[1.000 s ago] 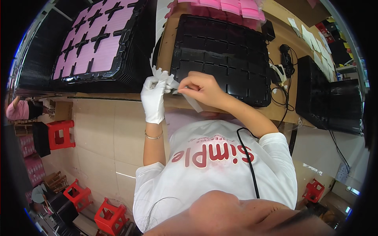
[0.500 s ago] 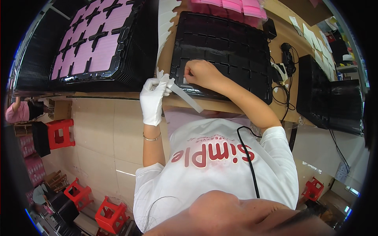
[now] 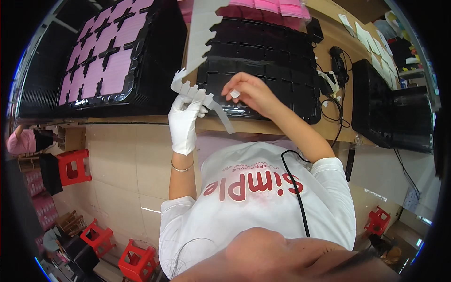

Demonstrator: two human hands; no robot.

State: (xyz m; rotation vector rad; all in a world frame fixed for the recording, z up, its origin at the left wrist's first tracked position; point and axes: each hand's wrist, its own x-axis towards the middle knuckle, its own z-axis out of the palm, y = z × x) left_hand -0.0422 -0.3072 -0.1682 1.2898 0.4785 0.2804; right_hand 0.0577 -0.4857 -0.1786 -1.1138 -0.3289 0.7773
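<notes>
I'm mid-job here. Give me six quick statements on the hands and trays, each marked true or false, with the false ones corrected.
1. The left hand holds a pale strip. True.
2. The right hand wears a white glove. False: it is bare; the left one is gloved.
3. A small white piece is carried by the right hand. True.
4. The two hands are clasped together. False: there is a gap between them.
5. The pink-filled black tray is left of the all-black tray. True.
6. The bright pink pieces lie between the person and the all-black tray. False: they lie at its far side.
</notes>
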